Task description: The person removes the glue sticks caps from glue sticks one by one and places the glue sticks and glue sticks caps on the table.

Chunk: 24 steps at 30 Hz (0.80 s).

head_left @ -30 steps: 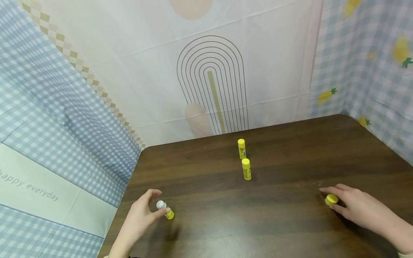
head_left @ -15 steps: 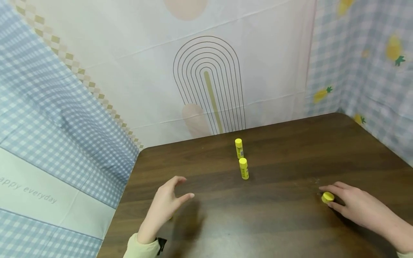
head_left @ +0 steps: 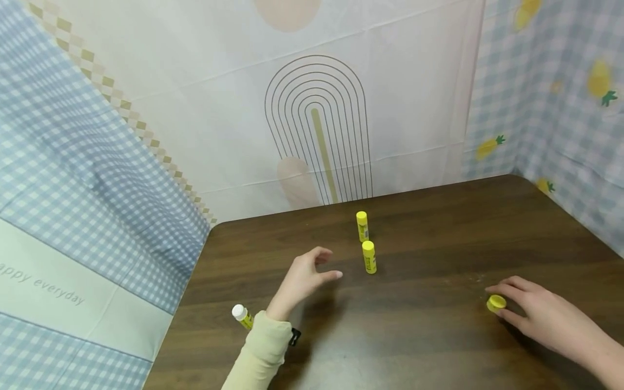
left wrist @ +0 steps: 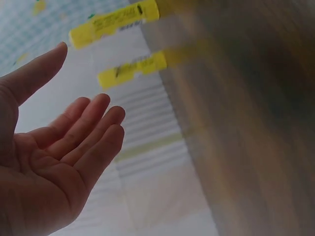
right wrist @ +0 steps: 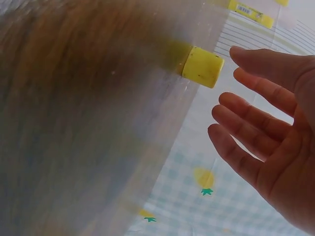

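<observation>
Standing upright on the brown table, two capped glue sticks form a short row; the nearer glue stick is just right of the left hand, whose empty fingers are spread. The right hand, also relaxed, lies beside a loose yellow cap, well apart.

Left hand hovers with fingers loosely spread and empty; right hand lies low, fingers extended.
</observation>
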Available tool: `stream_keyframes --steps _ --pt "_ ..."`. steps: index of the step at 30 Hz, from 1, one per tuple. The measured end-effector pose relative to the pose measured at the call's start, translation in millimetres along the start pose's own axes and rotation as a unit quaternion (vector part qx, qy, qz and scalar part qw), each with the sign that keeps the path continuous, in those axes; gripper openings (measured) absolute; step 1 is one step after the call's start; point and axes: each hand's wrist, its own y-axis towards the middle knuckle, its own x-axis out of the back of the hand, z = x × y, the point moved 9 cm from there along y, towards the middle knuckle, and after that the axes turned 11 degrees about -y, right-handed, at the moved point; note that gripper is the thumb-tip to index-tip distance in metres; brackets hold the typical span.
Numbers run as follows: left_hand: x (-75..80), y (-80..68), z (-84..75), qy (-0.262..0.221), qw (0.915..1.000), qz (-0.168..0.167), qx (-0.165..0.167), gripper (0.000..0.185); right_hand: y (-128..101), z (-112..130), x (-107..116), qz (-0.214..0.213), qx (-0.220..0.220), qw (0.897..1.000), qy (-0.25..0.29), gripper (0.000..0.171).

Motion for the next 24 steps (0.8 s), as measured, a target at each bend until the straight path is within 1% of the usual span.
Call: stream_keyframes --steps 4,9,18,24 --pt "-20.6 16.3 4.3 -0.031 0.9993 0.022 0.008 0.048 -1.8 2.4 1.0 -0.009 0.003 1.0 0.005 0.041" --pt "-38.9 31.5 8.3 -0.037 0.9986 0.036 0.01 0.049 -3.6 2.9 0.3 -0.011 0.003 1.0 0.007 0.041" --pt "-63.2 49.7 2.1 -0.041 0.9982 0.043 0.006 0.044 -4.3 1.3 0.4 -0.016 0.002 1.0 0.002 0.04" --pt "-75.6 58.0 6.1 -0.048 0.9966 0.064 0.018 0.041 -3.7 1.2 -1.3 -0.013 -0.002 1.0 0.002 0.038"
